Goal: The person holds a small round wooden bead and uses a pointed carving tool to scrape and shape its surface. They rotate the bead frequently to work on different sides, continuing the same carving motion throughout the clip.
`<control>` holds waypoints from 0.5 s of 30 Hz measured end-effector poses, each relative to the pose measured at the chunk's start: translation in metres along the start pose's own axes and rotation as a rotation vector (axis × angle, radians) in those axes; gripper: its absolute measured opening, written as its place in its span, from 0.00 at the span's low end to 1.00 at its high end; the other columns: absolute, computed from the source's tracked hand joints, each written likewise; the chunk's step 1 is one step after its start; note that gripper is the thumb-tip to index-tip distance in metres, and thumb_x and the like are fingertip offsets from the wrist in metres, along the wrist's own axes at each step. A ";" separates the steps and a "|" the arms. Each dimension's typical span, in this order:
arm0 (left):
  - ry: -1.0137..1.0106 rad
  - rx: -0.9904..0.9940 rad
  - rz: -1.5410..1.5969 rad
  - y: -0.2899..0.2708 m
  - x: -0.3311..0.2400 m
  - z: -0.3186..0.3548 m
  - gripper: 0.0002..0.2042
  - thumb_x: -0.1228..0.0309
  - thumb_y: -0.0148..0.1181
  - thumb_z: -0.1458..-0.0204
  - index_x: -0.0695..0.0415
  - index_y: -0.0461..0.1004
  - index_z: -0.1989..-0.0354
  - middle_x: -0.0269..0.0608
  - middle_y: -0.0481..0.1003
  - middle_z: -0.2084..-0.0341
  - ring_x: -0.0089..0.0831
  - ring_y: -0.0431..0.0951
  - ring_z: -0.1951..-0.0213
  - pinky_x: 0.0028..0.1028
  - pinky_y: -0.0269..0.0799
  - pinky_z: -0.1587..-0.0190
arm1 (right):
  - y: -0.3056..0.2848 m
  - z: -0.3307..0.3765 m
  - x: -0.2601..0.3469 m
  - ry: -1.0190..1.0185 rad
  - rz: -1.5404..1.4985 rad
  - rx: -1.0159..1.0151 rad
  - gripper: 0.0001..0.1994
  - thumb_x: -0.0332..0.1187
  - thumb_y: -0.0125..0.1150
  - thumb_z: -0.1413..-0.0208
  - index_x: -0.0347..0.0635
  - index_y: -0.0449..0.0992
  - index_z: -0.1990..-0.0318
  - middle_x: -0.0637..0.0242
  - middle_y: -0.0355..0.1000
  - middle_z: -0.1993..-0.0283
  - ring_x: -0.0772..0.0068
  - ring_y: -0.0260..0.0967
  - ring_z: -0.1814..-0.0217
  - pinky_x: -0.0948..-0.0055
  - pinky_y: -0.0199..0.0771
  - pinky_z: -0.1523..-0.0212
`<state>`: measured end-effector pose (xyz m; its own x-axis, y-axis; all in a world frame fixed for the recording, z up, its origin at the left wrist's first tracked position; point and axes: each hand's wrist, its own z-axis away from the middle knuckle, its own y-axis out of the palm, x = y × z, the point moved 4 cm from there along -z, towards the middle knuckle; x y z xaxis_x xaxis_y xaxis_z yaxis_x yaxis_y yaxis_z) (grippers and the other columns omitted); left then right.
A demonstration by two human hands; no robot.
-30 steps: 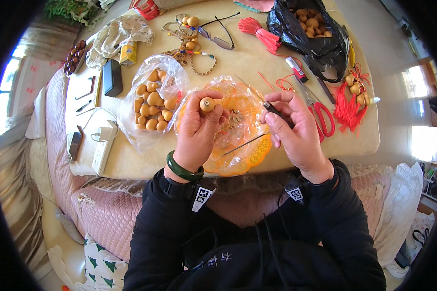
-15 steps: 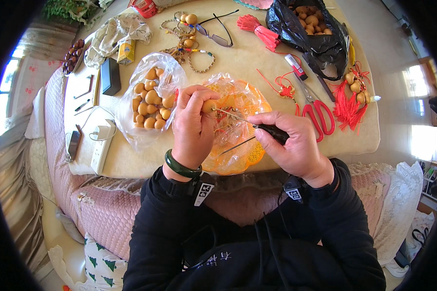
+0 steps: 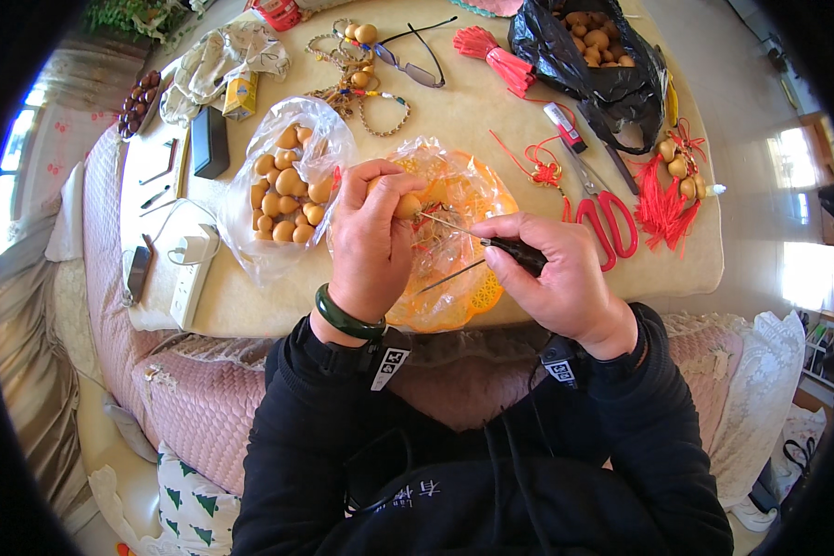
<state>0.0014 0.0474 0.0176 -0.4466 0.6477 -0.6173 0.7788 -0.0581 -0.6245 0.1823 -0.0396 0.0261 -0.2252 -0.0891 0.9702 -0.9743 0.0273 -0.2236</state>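
Note:
My left hand (image 3: 369,236), with a dark green bangle (image 3: 345,317) at its wrist, is closed around a small tan gourd (image 3: 407,206). My right hand (image 3: 561,283) grips the black handle of an awl (image 3: 519,254). The awl's thin metal shaft points left, its tip at the end of the gourd; how far it goes in, I cannot tell. A second thin dark rod (image 3: 451,276) sticks out below the right fingers. Beneath both hands lies an orange openwork basket (image 3: 487,295) lined with clear plastic, with red and gold bits inside.
To the left, a clear bag (image 3: 241,236) holds several small gourds. Red-handled scissors (image 3: 612,227), a red knotted cord (image 3: 545,174) and red tassels (image 3: 667,213) lie right. At the back are a black bag (image 3: 547,56) of gourds and glasses (image 3: 412,65). A power strip (image 3: 191,287) sits left.
The gourd in my left hand has tilted and moved slightly right and down, its end turned more toward the awl. The right hand has barely moved, still gripping the awl.

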 end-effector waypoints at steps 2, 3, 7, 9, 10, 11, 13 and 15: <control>0.045 0.015 -0.027 0.000 -0.007 0.001 0.22 0.88 0.50 0.56 0.60 0.72 0.51 0.49 0.71 0.54 0.44 0.76 0.57 0.34 0.73 0.55 | 0.002 0.000 -0.001 -0.029 0.003 -0.001 0.11 0.24 0.61 0.41 0.33 0.78 0.52 0.56 0.80 0.60 0.74 0.78 0.61 0.75 0.77 0.58; -0.029 0.011 0.056 0.000 -0.007 0.002 0.23 0.88 0.49 0.55 0.61 0.70 0.48 0.48 0.70 0.52 0.41 0.76 0.57 0.32 0.72 0.55 | 0.002 0.000 -0.003 -0.008 -0.011 -0.008 0.11 0.24 0.61 0.41 0.33 0.78 0.52 0.57 0.80 0.61 0.75 0.78 0.61 0.75 0.77 0.59; -0.265 -0.041 0.526 -0.003 -0.006 0.002 0.26 0.86 0.45 0.50 0.62 0.60 0.39 0.43 0.69 0.48 0.29 0.73 0.57 0.26 0.71 0.54 | 0.003 0.000 -0.005 0.030 -0.049 -0.010 0.11 0.24 0.61 0.40 0.33 0.77 0.51 0.61 0.79 0.63 0.80 0.75 0.63 0.77 0.75 0.60; -0.443 -0.068 0.912 -0.003 -0.003 0.006 0.20 0.80 0.45 0.41 0.60 0.62 0.39 0.39 0.69 0.47 0.20 0.70 0.60 0.20 0.69 0.55 | 0.003 0.000 -0.004 0.041 -0.068 -0.007 0.10 0.24 0.61 0.39 0.33 0.77 0.51 0.64 0.78 0.64 0.83 0.73 0.64 0.79 0.74 0.61; -0.476 -0.048 0.951 -0.003 -0.001 0.006 0.18 0.78 0.46 0.39 0.60 0.62 0.39 0.38 0.70 0.47 0.18 0.69 0.61 0.19 0.69 0.56 | 0.003 0.000 -0.004 0.051 -0.080 -0.008 0.10 0.24 0.60 0.39 0.34 0.77 0.51 0.66 0.78 0.64 0.85 0.71 0.64 0.80 0.74 0.61; -0.492 -0.027 0.991 -0.003 0.001 0.005 0.17 0.76 0.46 0.36 0.60 0.63 0.39 0.37 0.70 0.48 0.17 0.68 0.62 0.19 0.68 0.57 | 0.003 0.000 -0.004 0.058 -0.089 -0.012 0.10 0.24 0.60 0.38 0.34 0.77 0.51 0.67 0.77 0.65 0.86 0.70 0.64 0.80 0.73 0.62; -0.532 -0.011 1.052 -0.002 0.004 0.005 0.14 0.70 0.49 0.32 0.58 0.64 0.40 0.35 0.71 0.50 0.13 0.67 0.63 0.15 0.67 0.59 | 0.004 0.001 -0.003 0.068 -0.116 -0.018 0.10 0.24 0.61 0.38 0.34 0.77 0.51 0.69 0.77 0.64 0.87 0.69 0.64 0.81 0.73 0.62; -0.495 0.013 1.022 0.000 0.005 0.005 0.14 0.71 0.51 0.32 0.58 0.65 0.41 0.35 0.72 0.50 0.14 0.68 0.62 0.15 0.67 0.60 | 0.004 0.001 -0.003 0.069 -0.116 -0.026 0.10 0.24 0.61 0.39 0.34 0.77 0.51 0.69 0.77 0.64 0.87 0.69 0.64 0.81 0.73 0.62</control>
<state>-0.0030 0.0465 0.0122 0.2682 -0.0787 -0.9601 0.8750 -0.3971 0.2770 0.1790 -0.0403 0.0220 -0.1089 -0.0243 0.9938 -0.9931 0.0463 -0.1077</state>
